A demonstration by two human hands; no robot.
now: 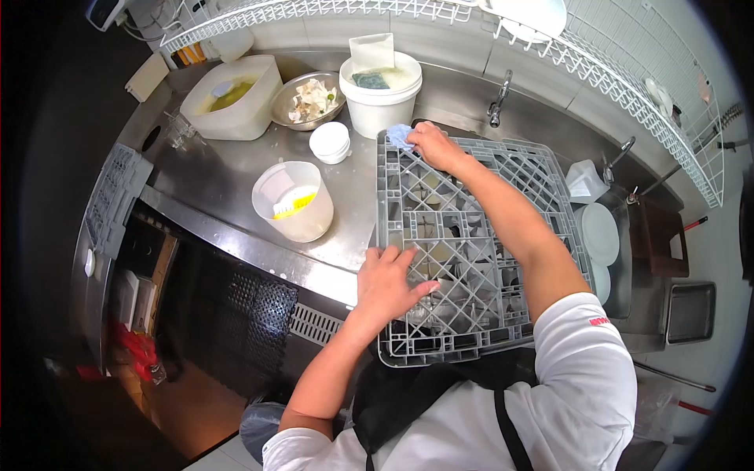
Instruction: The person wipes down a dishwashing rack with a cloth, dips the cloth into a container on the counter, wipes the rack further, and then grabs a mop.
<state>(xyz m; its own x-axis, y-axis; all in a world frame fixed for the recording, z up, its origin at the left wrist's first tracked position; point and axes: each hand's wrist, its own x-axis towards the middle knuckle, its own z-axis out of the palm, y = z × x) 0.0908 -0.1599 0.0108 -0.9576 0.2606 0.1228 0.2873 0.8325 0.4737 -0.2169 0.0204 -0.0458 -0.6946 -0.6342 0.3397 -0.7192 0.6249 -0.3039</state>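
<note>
A grey plastic dish rack (440, 352) with an open lattice lies in front of me, over the sink. White dishes show dimly through its grid. At the rack's far left corner, my right hand (433, 147) is closed on a crumpled light-blue cloth (399, 136), which touches the rim. My left hand (387, 286) rests on the rack's near left side, its fingers spread and nothing in them. Left of the rack stands a translucent tub (293, 224) with a yellow-and-white brush (294, 206) inside.
Along the back stand a white bucket (381, 106), a steel bowl of scraps (279, 111) and a large bin (236, 125). White containers (330, 143) sit nearby. Taps (498, 98) rise behind the rack; plates (600, 235) stand at right. A wire shelf (314, 9) hangs overhead.
</note>
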